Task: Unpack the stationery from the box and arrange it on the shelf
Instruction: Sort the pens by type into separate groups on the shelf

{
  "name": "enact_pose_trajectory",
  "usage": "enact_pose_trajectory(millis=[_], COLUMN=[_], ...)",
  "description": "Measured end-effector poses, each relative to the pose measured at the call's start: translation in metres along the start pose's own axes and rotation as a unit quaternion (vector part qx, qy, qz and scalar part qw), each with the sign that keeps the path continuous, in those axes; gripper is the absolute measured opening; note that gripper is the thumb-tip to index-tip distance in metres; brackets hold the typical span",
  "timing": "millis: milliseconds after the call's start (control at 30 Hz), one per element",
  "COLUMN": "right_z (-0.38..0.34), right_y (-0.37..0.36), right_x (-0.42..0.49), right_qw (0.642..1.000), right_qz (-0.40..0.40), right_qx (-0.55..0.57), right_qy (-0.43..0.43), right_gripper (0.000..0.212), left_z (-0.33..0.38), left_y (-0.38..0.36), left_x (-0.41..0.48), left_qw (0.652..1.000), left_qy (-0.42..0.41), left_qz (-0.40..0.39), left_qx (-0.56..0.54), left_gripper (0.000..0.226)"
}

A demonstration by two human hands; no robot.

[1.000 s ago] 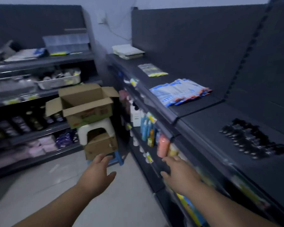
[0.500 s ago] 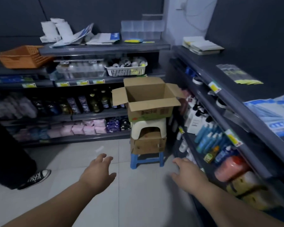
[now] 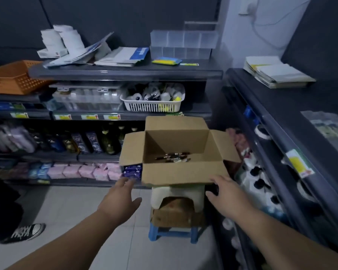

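An open cardboard box sits on a white stool with all flaps spread. Inside on its floor lies a small pile of dark stationery pieces. My left hand is stretched out with relaxed fingers just left of the box's near flap and holds nothing. My right hand reaches toward the near right corner of the box, fingers spread, empty, close to the flap. The dark shelf runs along the right side.
The white stool stands over a smaller carton on a blue stool. Stocked shelves fill the back wall, with a white basket and an orange basket. Another person's sneaker is on the floor at left. Bottles crowd the right lower shelves.
My view has swung left from the right shelf to the box and moved closer. Both empty hands have advanced toward the box's near flap.
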State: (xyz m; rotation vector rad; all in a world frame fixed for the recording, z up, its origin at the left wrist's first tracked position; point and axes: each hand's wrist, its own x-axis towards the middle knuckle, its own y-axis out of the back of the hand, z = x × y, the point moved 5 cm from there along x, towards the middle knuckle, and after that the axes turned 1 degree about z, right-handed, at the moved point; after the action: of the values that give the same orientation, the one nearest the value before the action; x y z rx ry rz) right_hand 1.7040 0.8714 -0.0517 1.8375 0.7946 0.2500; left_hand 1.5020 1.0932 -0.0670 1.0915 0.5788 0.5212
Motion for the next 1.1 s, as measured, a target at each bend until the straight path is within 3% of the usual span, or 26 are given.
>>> enact_pose_trajectory(millis=[367, 600, 800, 933, 1100], right_z=[-0.006, 0.005, 0.021, 0.032, 0.030], right_y=[0.013, -0.021, -0.065, -0.091, -0.120], right_x=[0.162, 0.228, 0.269, 0.299, 0.332], right_qw=[1.000, 0.995, 0.982, 0.972, 0.960], right_qz=[-0.015, -0.078, -0.186, -0.229, -0.255], right_qx=[-0.009, -0.029, -0.025, -0.050, -0.075], right_qy=[-0.009, -0.052, -0.029, -0.011, 0.086], right_gripper=[0.053, 0.056, 0.059, 0.072, 0.089], left_z=[0.047, 0.050, 0.049, 0.048, 0.053], left_y=[0.005, -0.044, -0.109, -0.134, -0.157], left_x=[0.161, 0.256, 0.297, 0.318, 0.340], left_qw=[0.998, 0.993, 0.973, 0.971, 0.971], left_qy=[-0.025, -0.065, -0.038, -0.016, -0.037], left_qz=[0.017, -0.092, -0.224, -0.235, -0.230], left_qx=[-0.059, -0.036, 0.041, 0.052, 0.061], left_gripper=[0.060, 0.063, 0.082, 0.085, 0.085])
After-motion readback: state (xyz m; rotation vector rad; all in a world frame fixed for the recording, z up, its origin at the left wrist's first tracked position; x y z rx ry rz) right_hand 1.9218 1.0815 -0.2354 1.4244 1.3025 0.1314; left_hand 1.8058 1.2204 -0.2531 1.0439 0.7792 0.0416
